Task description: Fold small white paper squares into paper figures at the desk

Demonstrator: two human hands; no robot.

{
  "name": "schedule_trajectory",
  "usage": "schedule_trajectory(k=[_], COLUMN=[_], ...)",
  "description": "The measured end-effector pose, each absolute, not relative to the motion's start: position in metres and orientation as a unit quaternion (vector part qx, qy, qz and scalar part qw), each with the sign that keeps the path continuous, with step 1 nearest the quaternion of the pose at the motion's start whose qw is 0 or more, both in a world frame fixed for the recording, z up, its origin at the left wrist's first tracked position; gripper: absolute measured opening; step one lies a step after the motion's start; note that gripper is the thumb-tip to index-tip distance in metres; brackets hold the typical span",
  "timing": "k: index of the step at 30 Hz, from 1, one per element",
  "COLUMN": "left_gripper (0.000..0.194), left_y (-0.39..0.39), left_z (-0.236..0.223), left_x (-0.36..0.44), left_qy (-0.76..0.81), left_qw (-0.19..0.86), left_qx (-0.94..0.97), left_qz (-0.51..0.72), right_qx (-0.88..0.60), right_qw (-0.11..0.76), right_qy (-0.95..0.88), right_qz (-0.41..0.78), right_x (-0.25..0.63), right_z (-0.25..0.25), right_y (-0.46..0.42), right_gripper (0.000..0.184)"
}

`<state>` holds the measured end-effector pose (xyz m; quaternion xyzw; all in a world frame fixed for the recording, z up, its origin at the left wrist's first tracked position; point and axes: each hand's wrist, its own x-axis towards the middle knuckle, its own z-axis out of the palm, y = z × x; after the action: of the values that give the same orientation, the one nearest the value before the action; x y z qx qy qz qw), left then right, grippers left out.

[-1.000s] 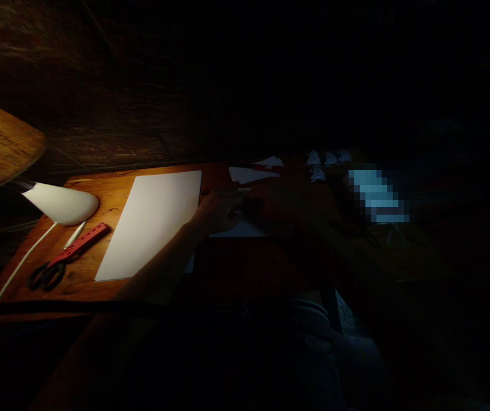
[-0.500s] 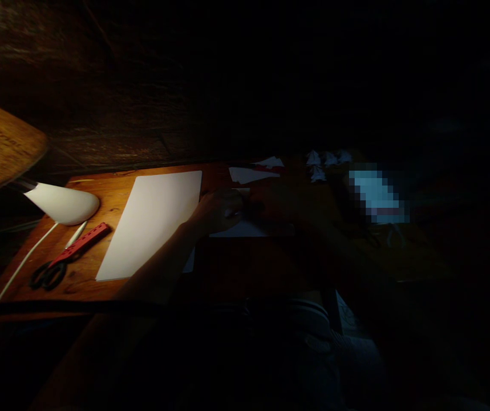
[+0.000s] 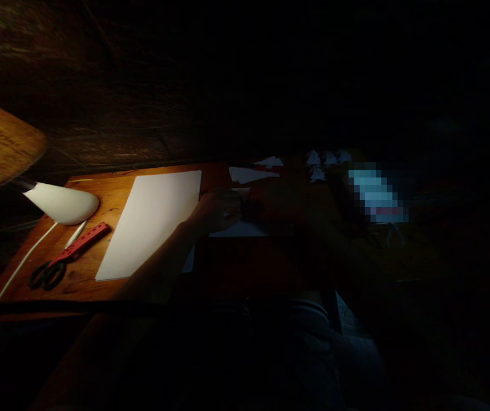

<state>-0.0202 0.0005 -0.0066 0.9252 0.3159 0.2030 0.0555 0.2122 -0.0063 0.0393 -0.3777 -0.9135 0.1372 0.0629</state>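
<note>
Paper point(image 3: 231, 230): on tabletop point(image 3: 116, 194), under both hands, partly hidden. Left hand point(image 3: 219, 206): fingers curled; grip cannot be told. Right hand point(image 3: 270, 204): beside it, in shadow; fingers' state indiscernible. Scissors point(image 3: 82, 242): near lamp point(image 3: 65, 205).

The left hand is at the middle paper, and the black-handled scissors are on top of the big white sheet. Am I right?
Not quite: the black-handled scissors lie on the table, left of the big white sheet. The head view shows it. The left hand is at the middle paper.
</note>
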Motion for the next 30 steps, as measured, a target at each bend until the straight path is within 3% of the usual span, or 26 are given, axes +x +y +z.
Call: schedule_trajectory(k=[14, 25, 30], left_gripper=[0.009, 0.006, 0.02], left_y=[0.001, -0.001, 0.001], left_z=[-0.004, -0.006, -0.006], left_x=[-0.028, -0.023, -0.023], left_qy=[0.307, 0.323, 0.342], left_qw=[0.098, 0.054, 0.065], left_qx=[0.926, 0.929, 0.924], left_qz=[0.198, 0.174, 0.162], right_qx=[-0.361, -0.378, -0.354], right_qw=[0.061, 0.062, 0.063], right_qy=[-0.925, -0.922, -0.932], right_qz=[0.104, 0.062, 0.054], right_x=[0.211, 0.204, 0.204], right_z=[0.037, 0.04, 0.041], right_y=[-0.007, -0.017, -0.019], right_gripper=[0.021, 0.028, 0.034])
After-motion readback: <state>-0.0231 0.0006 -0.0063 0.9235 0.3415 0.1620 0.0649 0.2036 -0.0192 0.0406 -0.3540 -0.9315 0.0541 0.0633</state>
